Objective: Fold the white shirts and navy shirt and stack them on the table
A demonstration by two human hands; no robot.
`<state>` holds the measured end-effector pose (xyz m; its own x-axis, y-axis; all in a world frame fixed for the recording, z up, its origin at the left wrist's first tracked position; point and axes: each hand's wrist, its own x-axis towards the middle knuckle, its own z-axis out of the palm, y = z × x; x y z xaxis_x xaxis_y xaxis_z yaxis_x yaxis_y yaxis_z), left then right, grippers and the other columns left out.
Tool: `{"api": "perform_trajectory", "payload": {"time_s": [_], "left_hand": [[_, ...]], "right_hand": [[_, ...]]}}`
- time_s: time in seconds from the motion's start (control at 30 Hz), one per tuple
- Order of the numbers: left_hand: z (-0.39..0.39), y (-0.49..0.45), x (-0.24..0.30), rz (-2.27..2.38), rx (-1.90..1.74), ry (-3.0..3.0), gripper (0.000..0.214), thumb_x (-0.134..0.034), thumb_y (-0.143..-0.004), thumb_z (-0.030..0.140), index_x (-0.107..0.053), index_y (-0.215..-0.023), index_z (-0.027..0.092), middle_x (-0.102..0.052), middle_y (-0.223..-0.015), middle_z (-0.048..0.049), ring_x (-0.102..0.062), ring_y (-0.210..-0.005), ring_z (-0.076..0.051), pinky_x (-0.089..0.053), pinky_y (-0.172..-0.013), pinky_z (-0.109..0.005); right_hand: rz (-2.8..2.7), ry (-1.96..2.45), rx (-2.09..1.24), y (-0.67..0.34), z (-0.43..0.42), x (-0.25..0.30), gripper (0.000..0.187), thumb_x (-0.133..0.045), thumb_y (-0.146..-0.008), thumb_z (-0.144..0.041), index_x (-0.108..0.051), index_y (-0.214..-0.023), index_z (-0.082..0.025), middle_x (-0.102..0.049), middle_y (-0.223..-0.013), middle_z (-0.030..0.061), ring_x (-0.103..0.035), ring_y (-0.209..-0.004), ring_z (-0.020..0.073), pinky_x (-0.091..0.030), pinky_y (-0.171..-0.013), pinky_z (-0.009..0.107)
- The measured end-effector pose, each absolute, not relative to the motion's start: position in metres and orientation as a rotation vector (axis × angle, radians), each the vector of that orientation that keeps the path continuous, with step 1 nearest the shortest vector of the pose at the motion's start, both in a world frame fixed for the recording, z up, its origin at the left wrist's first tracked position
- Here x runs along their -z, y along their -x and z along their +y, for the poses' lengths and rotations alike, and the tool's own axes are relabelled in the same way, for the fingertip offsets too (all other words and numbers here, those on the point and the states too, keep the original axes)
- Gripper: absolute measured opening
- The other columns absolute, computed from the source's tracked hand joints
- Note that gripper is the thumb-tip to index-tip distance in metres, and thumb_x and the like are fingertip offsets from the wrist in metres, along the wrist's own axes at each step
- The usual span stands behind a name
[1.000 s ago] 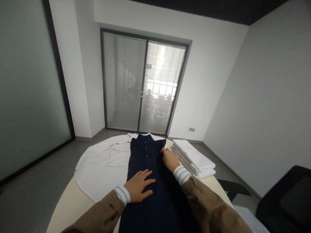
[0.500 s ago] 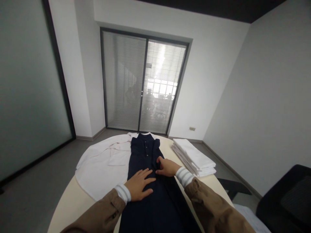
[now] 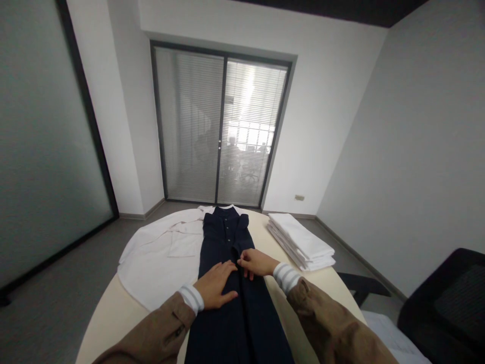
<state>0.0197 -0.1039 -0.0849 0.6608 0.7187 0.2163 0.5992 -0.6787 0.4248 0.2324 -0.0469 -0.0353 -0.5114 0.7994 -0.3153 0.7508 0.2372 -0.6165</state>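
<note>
A navy button-up shirt (image 3: 215, 242) lies lengthwise on the table in a long narrow shape, its collar at the far end and its lower part running toward me. My left hand (image 3: 215, 285) rests on the middle of it, palm down with the thumb spread. Just to the right, my right hand (image 3: 257, 263) pinches a raised fold of the navy fabric near the shirt's centre. A white shirt (image 3: 159, 263) is spread flat on the left, with part of it hidden under the navy one.
All of this lies on a round cream table (image 3: 102, 323). A stack of folded white garments (image 3: 299, 240) sits at its right edge. A black chair (image 3: 447, 303) stands at the lower right, near a pale cloth (image 3: 390, 336). Beyond the table are glass doors with blinds (image 3: 220, 126).
My right hand has drawn the right-side navy fabric leftward to the shirt's middle, closer to my left hand. My left hand stays on the shirt, its fingers drawn closer together.
</note>
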Motion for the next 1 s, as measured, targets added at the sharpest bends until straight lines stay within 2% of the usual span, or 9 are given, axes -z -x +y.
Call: {"api": "perform_trajectory", "payload": {"time_s": [0.13,0.27,0.33,0.43,0.53,0.6,0.7,0.9,1.0], "left_hand": [[-0.105,-0.021,0.084,1.046,-0.634,-2.539,0.06,-0.071,-0.078,0.034,-0.045,-0.13,0.018,-0.05,-0.133,-0.0147,-0.049,-0.127,-0.03,-0.038,-0.111,-0.047],[-0.105,-0.022,0.079,0.978,-0.578,-2.616,0.053,-0.07,-0.08,0.034,-0.052,-0.128,0.022,-0.053,-0.128,-0.011,-0.052,-0.12,-0.028,-0.041,-0.107,-0.045],[-0.104,-0.022,0.078,0.942,-0.555,-2.647,0.044,-0.069,-0.082,0.034,-0.057,-0.123,0.024,-0.055,-0.124,-0.0094,-0.052,-0.118,-0.028,-0.043,-0.105,-0.044],[-0.103,-0.021,0.077,0.923,-0.544,-2.657,0.037,-0.069,-0.082,0.033,-0.063,-0.118,0.025,-0.057,-0.12,-0.0083,-0.053,-0.114,-0.026,-0.045,-0.101,-0.042],[-0.102,-0.02,0.076,0.918,-0.558,-2.67,0.033,-0.07,-0.083,0.036,-0.068,-0.114,0.026,-0.059,-0.115,-0.0076,-0.051,-0.116,-0.026,-0.044,-0.102,-0.041],[-0.102,-0.02,0.073,0.916,-0.556,-2.695,0.03,-0.07,-0.084,0.039,-0.07,-0.111,0.027,-0.06,-0.113,-0.0069,-0.051,-0.116,-0.026,-0.044,-0.101,-0.039],[-0.104,-0.023,0.068,0.905,-0.469,-2.752,0.021,-0.066,-0.087,0.039,-0.072,-0.105,0.029,-0.063,-0.106,-0.0043,-0.057,-0.102,-0.023,-0.048,-0.091,-0.035],[-0.118,-0.034,0.059,0.712,-0.334,-2.769,0.006,-0.068,-0.085,0.031,-0.072,-0.087,0.029,-0.07,-0.091,0.0027,-0.064,-0.088,-0.017,-0.046,-0.078,-0.026],[-0.124,-0.037,0.058,0.688,-0.297,-2.737,0.003,-0.068,-0.08,0.025,-0.07,-0.082,0.027,-0.069,-0.08,0.0047,-0.064,-0.077,-0.015,-0.046,-0.072,-0.024]], "right_hand": [[-2.365,1.462,-1.213,-0.233,-0.045,0.054,0.013,-0.051,-0.092,-0.023,-0.06,-0.099,-0.017,-0.068,-0.07,-0.0013,-0.062,-0.05,0.0084,-0.045,-0.05,0.017],[-2.373,1.455,-1.131,-0.234,-0.051,0.059,0.017,-0.053,-0.092,-0.03,-0.06,-0.103,-0.019,-0.068,-0.071,-0.0017,-0.061,-0.051,0.009,-0.045,-0.052,0.019],[-2.39,1.523,-0.951,-0.231,-0.056,0.057,0.022,-0.053,-0.092,-0.038,-0.062,-0.098,-0.019,-0.069,-0.072,0.0002,-0.063,-0.056,0.0117,-0.046,-0.056,0.022],[-2.401,1.636,-0.458,-0.222,-0.064,0.055,0.032,-0.056,-0.088,-0.051,-0.065,-0.087,-0.021,-0.071,-0.079,0.005,-0.068,-0.074,0.0195,-0.047,-0.066,0.027],[-2.427,1.646,-0.272,-0.215,-0.068,0.055,0.031,-0.054,-0.088,-0.05,-0.067,-0.087,-0.022,-0.073,-0.085,0.0061,-0.069,-0.083,0.0224,-0.046,-0.072,0.03],[-2.45,1.625,-0.339,-0.214,-0.069,0.055,0.025,-0.052,-0.089,-0.042,-0.068,-0.089,-0.023,-0.073,-0.086,0.0049,-0.069,-0.083,0.0206,-0.046,-0.073,0.028],[-2.427,1.605,-0.513,-0.218,-0.067,0.056,0.017,-0.055,-0.086,-0.031,-0.068,-0.086,-0.02,-0.073,-0.082,0.0047,-0.069,-0.079,0.0181,-0.047,-0.072,0.025],[-2.301,1.56,-1.517,-0.228,-0.069,0.057,0.016,-0.048,-0.086,-0.022,-0.062,-0.084,-0.016,-0.062,-0.056,-0.003,-0.06,-0.046,0.0101,-0.048,-0.05,0.019],[-2.314,1.465,-1.537,-0.229,-0.069,0.06,0.014,-0.051,-0.087,-0.023,-0.062,-0.083,-0.015,-0.061,-0.056,-0.0042,-0.058,-0.044,0.008,-0.046,-0.047,0.016]]}}
